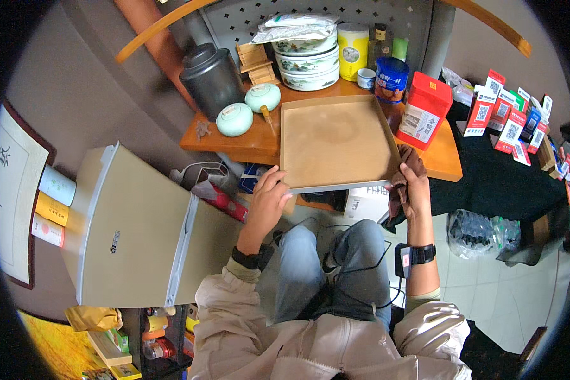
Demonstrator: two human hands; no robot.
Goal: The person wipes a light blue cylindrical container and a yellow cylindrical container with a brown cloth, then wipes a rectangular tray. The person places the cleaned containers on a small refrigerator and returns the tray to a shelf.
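Note:
A shallow square cardboard box lid or tray [339, 142], brown inside with a faint dark stain and a pale outer edge, lies open side up at the shelf's front. My left hand [268, 197] grips its near left corner, thumb below and fingers along the side. A dark brown cloth [400, 187] is bunched in my right hand [414, 187] against the near right corner. Whether those fingers also pinch the cardboard is hidden by the cloth. Just right of the tray stands a red tea tin [424, 111]; a small corked glass bottle [268, 116] is at its left.
On the wooden shelf [449, 161] are two celadon jars [235, 119], a black lidded canister [211, 78], stacked porcelain containers [308, 78], a yellow canister [353, 52] and a blue can [391, 80]. A refrigerator [133, 228] flanks me left. Payment-code stands [508, 130] occupy the black-covered table [484, 185] right.

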